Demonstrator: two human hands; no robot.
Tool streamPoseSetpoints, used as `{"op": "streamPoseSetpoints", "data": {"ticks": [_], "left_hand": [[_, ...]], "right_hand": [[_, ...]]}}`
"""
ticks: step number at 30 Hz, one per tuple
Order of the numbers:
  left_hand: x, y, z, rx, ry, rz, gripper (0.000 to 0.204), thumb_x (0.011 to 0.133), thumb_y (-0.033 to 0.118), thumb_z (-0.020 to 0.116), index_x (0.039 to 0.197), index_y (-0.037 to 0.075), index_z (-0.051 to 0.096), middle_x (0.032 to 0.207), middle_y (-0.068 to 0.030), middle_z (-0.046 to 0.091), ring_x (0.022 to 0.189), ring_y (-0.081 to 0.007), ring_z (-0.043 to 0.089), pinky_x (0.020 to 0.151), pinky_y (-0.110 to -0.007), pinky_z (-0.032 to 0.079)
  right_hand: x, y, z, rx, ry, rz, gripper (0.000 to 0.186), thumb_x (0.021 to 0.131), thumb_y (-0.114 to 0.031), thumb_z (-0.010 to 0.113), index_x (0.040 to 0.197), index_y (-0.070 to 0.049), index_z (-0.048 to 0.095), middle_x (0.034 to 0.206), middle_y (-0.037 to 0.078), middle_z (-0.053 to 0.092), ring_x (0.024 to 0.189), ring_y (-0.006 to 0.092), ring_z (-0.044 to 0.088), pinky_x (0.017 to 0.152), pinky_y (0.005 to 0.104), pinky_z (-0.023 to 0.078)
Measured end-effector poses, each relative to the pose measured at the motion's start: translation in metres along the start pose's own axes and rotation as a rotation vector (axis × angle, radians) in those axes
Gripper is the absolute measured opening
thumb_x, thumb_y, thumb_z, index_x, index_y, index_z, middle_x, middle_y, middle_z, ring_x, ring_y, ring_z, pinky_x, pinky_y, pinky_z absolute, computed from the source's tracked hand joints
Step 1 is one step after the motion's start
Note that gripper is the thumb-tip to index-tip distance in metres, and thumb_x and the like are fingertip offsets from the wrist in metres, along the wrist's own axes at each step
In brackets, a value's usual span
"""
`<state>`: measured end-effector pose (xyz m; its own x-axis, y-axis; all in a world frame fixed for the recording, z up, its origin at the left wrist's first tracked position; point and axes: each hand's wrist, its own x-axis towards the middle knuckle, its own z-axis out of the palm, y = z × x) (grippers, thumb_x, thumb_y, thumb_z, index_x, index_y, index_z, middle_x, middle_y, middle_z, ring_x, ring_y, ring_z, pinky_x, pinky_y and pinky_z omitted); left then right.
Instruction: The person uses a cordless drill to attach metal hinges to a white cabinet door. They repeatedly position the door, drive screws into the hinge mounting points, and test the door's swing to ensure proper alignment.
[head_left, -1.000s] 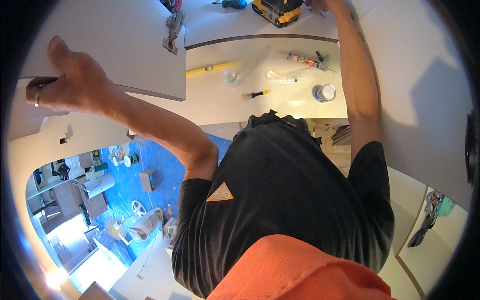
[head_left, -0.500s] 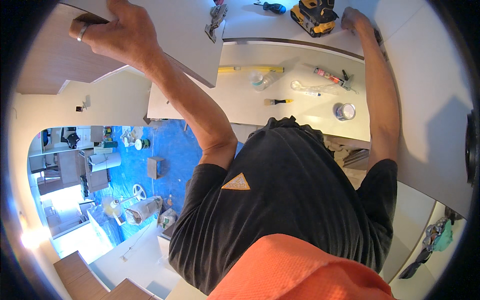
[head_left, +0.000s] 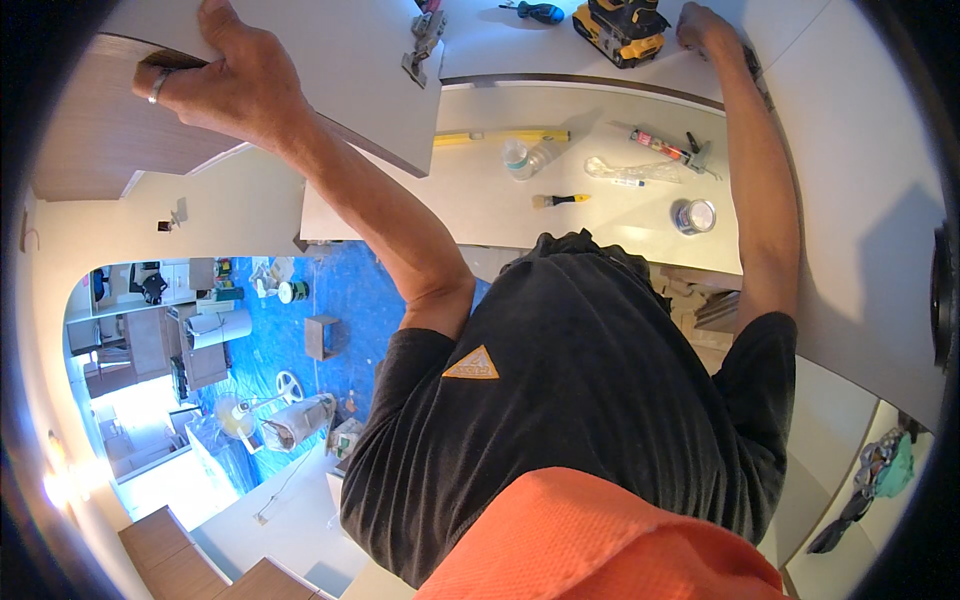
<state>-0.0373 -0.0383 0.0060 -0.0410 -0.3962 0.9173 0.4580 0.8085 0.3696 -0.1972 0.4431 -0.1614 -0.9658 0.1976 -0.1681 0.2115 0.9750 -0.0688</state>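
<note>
Left hand (head_left: 225, 85) grips white cabinet door (head_left: 330, 60) edge; right hand (head_left: 705, 25) steadies far side, grip unclear. Best kept level, hinge (head_left: 422, 40) clear.

One wide fisheye view, worn on the person's head, looks steeply down along their own chest and arms. It sits very close to the body, so the black shirt (head_left: 580, 400) fills the near middle. Both arms reach away to the far edge, where the left hand (head_left: 230, 85) and right hand (head_left: 705, 25) appear. The white shelf (head_left: 600, 200) lies far, and the blue floor (head_left: 340, 300) far below at left. Straight edges bend near the dark round rim.
</note>
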Motion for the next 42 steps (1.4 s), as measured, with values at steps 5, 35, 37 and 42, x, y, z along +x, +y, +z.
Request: {"op": "streamPoseSetpoints", "data": {"ticks": [5,35,37,42], "left_hand": [[0.0,0.004,-0.001,0.073,-0.014,-0.067,0.051,0.081,0.022,0.08,0.109,-0.007,0.049,0.087,-0.0164,0.057,0.078,-0.0303,0.062,0.073,-0.043,0.055],[-0.005,0.009,-0.003,0.177,-0.02,-0.01,0.054,0.081,0.029,0.083,0.105,-0.007,0.051,0.084,-0.0193,0.061,0.082,-0.0346,0.068,0.07,-0.04,0.055],[-0.007,0.004,-0.002,0.034,0.009,-0.067,0.054,0.08,0.029,0.083,0.104,-0.008,0.051,0.084,-0.0191,0.061,0.08,-0.0347,0.067,0.07,-0.041,0.055],[-0.005,0.007,-0.005,0.135,-0.043,-0.062,0.05,0.082,0.024,0.082,0.105,-0.009,0.051,0.087,-0.0208,0.061,0.082,-0.0355,0.066,0.074,-0.042,0.056]], "right_hand": [[0.006,0.007,0.003,0.04,0.028,-0.011,0.017,0.075,-0.014,0.076,0.082,0.002,0.077,0.078,0.019,0.075,0.071,0.0333,0.073,0.067,0.0441,0.058],[0.046,0.014,-0.041,0.156,0.347,-0.203,0.038,0.099,-0.027,0.059,0.128,-0.002,0.063,0.1,0.017,0.073,0.086,0.0321,0.073,0.076,0.0454,0.058],[0.073,-0.012,-0.036,0.296,-0.101,0.34,0.026,0.092,-0.015,0.058,0.111,-0.004,0.072,0.102,0.017,0.075,0.091,0.0324,0.074,0.084,0.0431,0.056],[0.11,0.033,0.046,0.039,0.169,-0.275,0.028,0.086,-0.006,0.055,0.103,-0.006,0.077,0.105,0.016,0.077,0.097,0.0293,0.073,0.089,0.0388,0.055]]}}
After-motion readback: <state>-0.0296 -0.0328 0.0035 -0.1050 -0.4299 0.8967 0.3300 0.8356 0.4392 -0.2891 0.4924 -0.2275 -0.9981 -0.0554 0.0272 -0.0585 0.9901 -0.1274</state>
